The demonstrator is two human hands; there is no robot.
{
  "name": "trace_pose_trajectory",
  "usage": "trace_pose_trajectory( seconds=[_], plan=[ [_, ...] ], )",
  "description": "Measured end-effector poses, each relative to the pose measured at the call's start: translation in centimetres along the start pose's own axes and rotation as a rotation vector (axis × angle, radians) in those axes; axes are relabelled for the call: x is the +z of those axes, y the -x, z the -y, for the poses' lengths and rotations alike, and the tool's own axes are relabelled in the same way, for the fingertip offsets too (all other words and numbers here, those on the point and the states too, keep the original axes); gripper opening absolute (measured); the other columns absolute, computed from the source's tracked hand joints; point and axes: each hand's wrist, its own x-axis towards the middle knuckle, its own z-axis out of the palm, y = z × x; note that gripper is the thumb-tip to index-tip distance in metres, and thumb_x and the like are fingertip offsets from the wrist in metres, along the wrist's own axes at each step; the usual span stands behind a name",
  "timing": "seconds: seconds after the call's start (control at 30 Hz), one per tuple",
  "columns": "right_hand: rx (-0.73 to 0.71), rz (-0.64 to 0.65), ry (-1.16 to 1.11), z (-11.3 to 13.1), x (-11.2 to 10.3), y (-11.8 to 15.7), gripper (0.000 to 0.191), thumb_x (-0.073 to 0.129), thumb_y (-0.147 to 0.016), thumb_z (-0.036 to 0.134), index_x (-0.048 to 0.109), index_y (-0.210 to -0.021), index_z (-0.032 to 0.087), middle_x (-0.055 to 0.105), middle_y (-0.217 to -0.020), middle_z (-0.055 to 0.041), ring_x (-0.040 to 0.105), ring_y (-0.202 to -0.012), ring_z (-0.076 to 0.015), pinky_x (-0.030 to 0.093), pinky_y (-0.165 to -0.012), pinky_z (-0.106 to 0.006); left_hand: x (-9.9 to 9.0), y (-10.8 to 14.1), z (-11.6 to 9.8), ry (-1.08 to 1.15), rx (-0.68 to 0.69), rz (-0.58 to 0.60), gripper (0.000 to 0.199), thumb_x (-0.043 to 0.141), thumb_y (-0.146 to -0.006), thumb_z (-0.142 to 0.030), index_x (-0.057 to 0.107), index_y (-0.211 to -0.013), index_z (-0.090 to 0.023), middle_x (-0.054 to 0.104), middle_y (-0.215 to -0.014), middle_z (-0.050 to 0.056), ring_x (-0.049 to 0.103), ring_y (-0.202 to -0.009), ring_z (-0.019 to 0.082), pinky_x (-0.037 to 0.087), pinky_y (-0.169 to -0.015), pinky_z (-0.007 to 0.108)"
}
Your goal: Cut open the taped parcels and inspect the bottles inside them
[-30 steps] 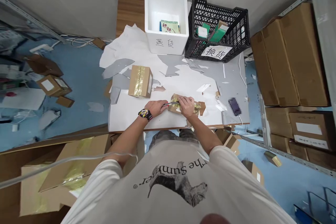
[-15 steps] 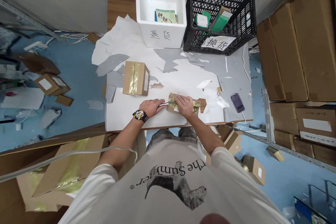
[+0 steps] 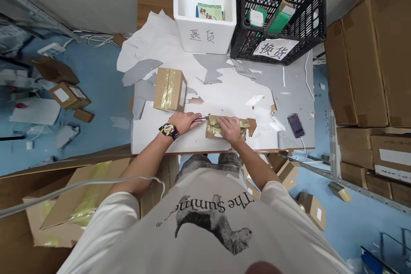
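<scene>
The white foam box (image 3: pixel 205 45) holds a green booklet (image 3: pixel 210 11); the black plastic crate (image 3: pixel 244 43) beside it, green boxes (image 3: pixel 281 21). The left hand (image 3: pixel 183 123) has its fingers wrapped round a utility knife (image 3: pixel 203 118) (tip against the small taped carton (image 3: pixel 212 132)). The right hand (image 3: pixel 229 129) lies bent-fingered over that carton, grip unclear, near the front edge of the paper-strewn table (image 3: pixel 293 98), above blue floor (image 3: pixel 105 77).

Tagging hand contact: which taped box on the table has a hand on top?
The nearer box, lower in the view: the right hand lies over it. The other taped box, farther back and left, has no hand on top.
</scene>
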Motion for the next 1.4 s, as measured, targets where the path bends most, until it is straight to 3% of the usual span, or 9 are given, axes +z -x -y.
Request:
trace_pose_trajectory(
  seconds=[0.17, 0.3, 0.53, 0.63, 0.73, 0.83, 1.03, 1.27, 1.4],
  plan=[
    [0.078, -0.014, 0.010, 0.2, -0.2, -0.9, 0.049, 0.045, -0.120, 0.028, 0.076, -0.158, 0.028, 0.083, -0.143, -0.0160, 0.070, -0.124, -0.0349, 0.040, -0.110, -0.054, 2.2, 3.3, 0.3, 0.069, -0.016, -0.046, 0.054, 0.050, -0.117, -0.064, 0.074, -0.156, -0.036, 0.083, -0.144, 0.010, 0.080, -0.125, 0.034, 0.059, -0.097, 0.040],
    [0.070, -0.025, 0.041, 0.7, -1.0, -1.4, 0.046, 0.051, -0.117, 0.027, 0.078, -0.155, 0.029, 0.081, -0.131, -0.0156, 0.065, -0.115, -0.0345, 0.040, -0.109, -0.054, 7.1, 6.8, 0.5, 0.184, -0.343, -0.172, 0.058, 0.041, -0.122, -0.055, 0.063, -0.169, -0.030, 0.081, -0.149, 0.011, 0.079, -0.129, 0.032, 0.060, -0.101, 0.038],
    [0.395, -0.274, 0.140, -0.6, -4.8, 0.1, 0.034, 0.055, -0.119, 0.033, 0.085, -0.130, 0.022, 0.075, -0.121, -0.0181, 0.061, -0.112, -0.0339, 0.047, -0.106, -0.050, 12.1, 2.6, 0.4, 0.285, -0.389, -0.177, 0.069, 0.059, -0.112, -0.042, 0.057, -0.175, -0.014, 0.071, -0.151, 0.025, 0.071, -0.137, 0.041, 0.058, -0.117, 0.051],
    [0.451, -0.279, 0.072, -1.2, -7.0, 2.7, 0.040, 0.053, -0.121, 0.041, 0.080, -0.143, 0.022, 0.074, -0.138, -0.0187, 0.061, -0.126, -0.0347, 0.050, -0.111, -0.050, 12.1, 1.0, -0.4, 0.350, -0.344, -0.333, 0.066, 0.060, -0.108, -0.033, 0.061, -0.171, -0.012, 0.066, -0.160, 0.027, 0.063, -0.149, 0.045, 0.049, -0.130, 0.059],
    [0.411, -0.152, -0.079, -1.1, -7.8, 5.9, 0.042, 0.045, -0.123, 0.039, 0.084, -0.128, 0.023, 0.080, -0.121, -0.0150, 0.064, -0.121, -0.0322, 0.053, -0.111, -0.047, 11.5, 0.5, -2.2, 0.593, -0.284, -0.465, 0.062, 0.048, -0.116, -0.042, 0.062, -0.171, -0.016, 0.068, -0.163, 0.023, 0.063, -0.151, 0.040, 0.049, -0.132, 0.056],
    [0.495, -0.136, -0.176, -0.8, -7.1, 8.0, 0.042, 0.048, -0.122, 0.046, 0.083, -0.116, 0.024, 0.079, -0.113, -0.0143, 0.066, -0.116, -0.0320, 0.054, -0.110, -0.046, 10.5, -0.1, -4.6, 0.808, -0.228, -0.324, 0.071, 0.047, -0.117, -0.061, 0.059, -0.174, -0.021, 0.077, -0.153, 0.017, 0.077, -0.131, 0.035, 0.060, -0.116, 0.049],
    [1.067, -0.368, -0.522, -1.2, -5.7, 6.3, 0.060, 0.050, -0.112, 0.072, 0.066, -0.138, 0.020, 0.076, -0.132, -0.0171, 0.072, -0.117, -0.0299, 0.059, -0.104, -0.041, 7.8, -1.7, -7.2, 0.642, -0.239, -0.136, 0.071, 0.060, -0.108, -0.072, 0.070, -0.163, -0.027, 0.084, -0.144, 0.011, 0.077, -0.134, 0.037, 0.059, -0.111, 0.043],
    [1.147, 0.034, -0.738, -3.1, -5.3, 5.3, 0.038, 0.063, -0.103, 0.061, 0.074, -0.108, 0.025, 0.084, -0.105, -0.0077, 0.080, -0.109, -0.0302, 0.062, -0.103, -0.041, 7.0, -2.9, -8.7, 0.551, -0.379, -0.077, 0.073, 0.046, -0.111, -0.073, 0.079, -0.149, -0.022, 0.086, -0.136, 0.018, 0.077, -0.133, 0.046, 0.059, -0.107, 0.050],
    [1.094, -0.086, -0.820, -5.1, -5.9, 5.6, 0.032, 0.068, -0.095, 0.057, 0.073, -0.103, 0.027, 0.080, -0.096, -0.0041, 0.080, -0.105, -0.0281, 0.066, -0.097, -0.040, 7.4, -3.8, -11.1, 0.588, -0.395, -0.139, 0.069, 0.052, -0.109, -0.068, 0.074, -0.155, -0.022, 0.087, -0.132, 0.018, 0.077, -0.130, 0.046, 0.058, -0.110, 0.054]
  ],
)
